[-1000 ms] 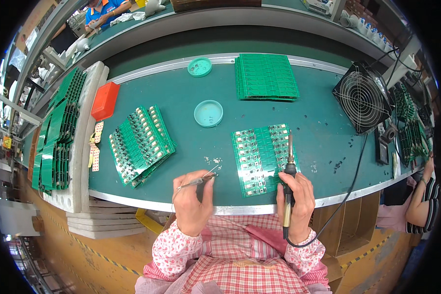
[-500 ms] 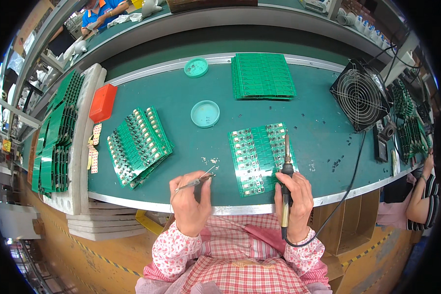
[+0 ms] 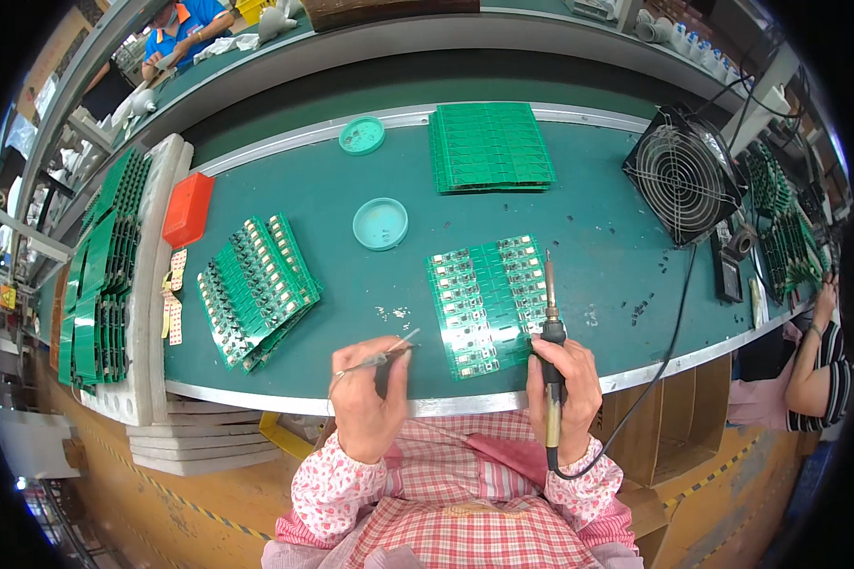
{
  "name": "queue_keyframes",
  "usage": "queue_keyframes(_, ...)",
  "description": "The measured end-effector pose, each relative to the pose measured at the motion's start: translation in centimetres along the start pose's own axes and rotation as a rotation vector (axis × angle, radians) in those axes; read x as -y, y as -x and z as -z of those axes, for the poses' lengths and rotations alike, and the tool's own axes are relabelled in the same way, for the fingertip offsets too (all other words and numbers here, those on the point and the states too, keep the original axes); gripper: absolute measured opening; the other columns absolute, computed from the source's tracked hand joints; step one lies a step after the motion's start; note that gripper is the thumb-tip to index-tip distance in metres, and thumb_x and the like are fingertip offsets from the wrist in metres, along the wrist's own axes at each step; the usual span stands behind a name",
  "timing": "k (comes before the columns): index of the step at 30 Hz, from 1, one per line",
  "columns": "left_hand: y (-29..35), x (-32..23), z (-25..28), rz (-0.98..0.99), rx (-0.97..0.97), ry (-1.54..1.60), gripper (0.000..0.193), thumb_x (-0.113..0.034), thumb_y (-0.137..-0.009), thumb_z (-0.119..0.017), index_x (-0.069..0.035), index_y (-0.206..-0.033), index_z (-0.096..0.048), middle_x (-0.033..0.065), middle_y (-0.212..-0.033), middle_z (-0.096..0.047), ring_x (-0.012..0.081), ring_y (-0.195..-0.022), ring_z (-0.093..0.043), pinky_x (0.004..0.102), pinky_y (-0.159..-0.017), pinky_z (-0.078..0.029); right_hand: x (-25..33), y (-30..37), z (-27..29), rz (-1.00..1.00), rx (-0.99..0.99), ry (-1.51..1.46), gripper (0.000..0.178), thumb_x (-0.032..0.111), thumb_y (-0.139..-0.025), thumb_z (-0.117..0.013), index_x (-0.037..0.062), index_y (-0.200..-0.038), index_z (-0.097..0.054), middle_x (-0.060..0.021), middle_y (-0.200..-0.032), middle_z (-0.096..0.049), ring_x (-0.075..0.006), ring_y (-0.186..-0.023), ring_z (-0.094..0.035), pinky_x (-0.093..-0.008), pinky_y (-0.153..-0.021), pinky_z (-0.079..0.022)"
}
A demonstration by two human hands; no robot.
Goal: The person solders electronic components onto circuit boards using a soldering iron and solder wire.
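Observation:
My right hand [image 3: 568, 384] is closed round a soldering iron [image 3: 553, 379], whose bare metal tip points away from me along the right edge of a green circuit board panel [image 3: 474, 308]. This panel lies flat and carries rows of small white and dark parts. To its left, near the table's front edge, my left hand [image 3: 368, 394] pinches a thin, pointed metal tool [image 3: 380, 358]. Its exact kind is hard to make out. Tiny pale bits [image 3: 392, 313] lie scattered just beyond that hand.
Populated panels [image 3: 261, 289] are stacked at left, beside a red tray [image 3: 188, 210] and white foam [image 3: 152, 313]. Bare green panels [image 3: 493, 147] lie at the back. Two turquoise dishes [image 3: 380, 224] stand mid-table. A fan [image 3: 683, 175] is at right, near the iron's cable [image 3: 676, 351]. Co-workers sit nearby.
The whole scene has shifted slightly left in view. Against the panel, the soldering iron has moved a little right, off its edge. The left hand still holds the thin tool, now at a slightly different angle.

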State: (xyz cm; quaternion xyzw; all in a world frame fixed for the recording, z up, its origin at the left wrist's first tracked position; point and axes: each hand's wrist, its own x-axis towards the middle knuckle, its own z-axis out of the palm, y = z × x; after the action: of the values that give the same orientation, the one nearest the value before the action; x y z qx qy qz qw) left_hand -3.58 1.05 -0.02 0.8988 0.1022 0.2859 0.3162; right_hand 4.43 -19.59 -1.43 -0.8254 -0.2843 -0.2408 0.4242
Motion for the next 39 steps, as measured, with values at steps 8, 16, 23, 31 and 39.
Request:
queue_keyframes(8, -0.1, -1.0, -1.5, -0.048, 0.134, 0.147, 0.018, 0.004, -0.085, -0.069, -0.001, -0.102, -0.066, 0.0132, -0.099, -0.07, 0.0298, -0.088, -0.066, 0.0355, -0.079, -0.051, -0.2, 0.3, 0.3, 0.004, -0.048, -0.1, 0.035, -0.009, -0.08, -0.073, 0.0037, -0.112, -0.064, -0.0125, -0.091, -0.069, -0.0281, -0.074, -0.064, -0.0365, -0.067, -0.051)
queue_keyframes(16, -0.5, -1.4, -2.0, -0.087, 0.14, 0.112, 0.018, 0.004, -0.085, -0.069, -0.001, -0.102, -0.065, 0.012, -0.099, -0.07, 0.0294, -0.088, -0.065, 0.0365, -0.078, -0.051, -0.3, 0.2, 0.3, 0.013, -0.033, -0.093, 0.038, -0.01, -0.078, -0.073, 0.0043, -0.112, -0.064, -0.0112, -0.088, -0.069, -0.0267, -0.072, -0.063, -0.035, -0.065, -0.05)
queue_keyframes(23, -0.6, -1.4, -2.0, -0.102, 0.138, 0.107, 0.019, 0.004, -0.084, -0.07, -0.002, -0.102, -0.066, 0.0114, -0.099, -0.07, 0.0296, -0.089, -0.065, 0.037, -0.078, -0.051, -0.2, 0.1, 0.2, 0.017, -0.029, -0.097, 0.04, -0.011, -0.076, -0.074, 0.0042, -0.112, -0.065, -0.0108, -0.081, -0.065, -0.0268, -0.069, -0.061, -0.0349, -0.063, -0.05)
queue_keyframes(31, -0.6, -1.5, -2.0, -0.107, 0.145, 0.099, 0.02, 0.004, -0.083, -0.071, -0.002, -0.101, -0.066, 0.011, -0.099, -0.07, 0.0296, -0.089, -0.064, 0.0375, -0.079, -0.05, -0.2, 0.1, 0.3, 0.021, -0.026, -0.102, 0.038, -0.011, -0.077, -0.073, 0.0038, -0.111, -0.066, -0.0112, -0.081, -0.065, -0.0271, -0.07, -0.062, -0.0351, -0.064, -0.05)
queue_keyframes(39, -0.6, -1.3, -2.2, -0.132, 0.116, 0.098, 0.028, 0.005, -0.077, -0.074, -0.006, -0.102, -0.065, 0.0074, -0.097, -0.07, 0.0289, -0.085, -0.064, 0.0384, -0.081, -0.049, 1.0, 0.1, 1.3, -0.069, -0.038, -0.239, 0.026, -0.003, -0.084, -0.071, 0.0035, -0.107, -0.063, -0.0087, -0.081, -0.072, -0.0223, -0.07, -0.068, -0.0311, -0.063, -0.052)
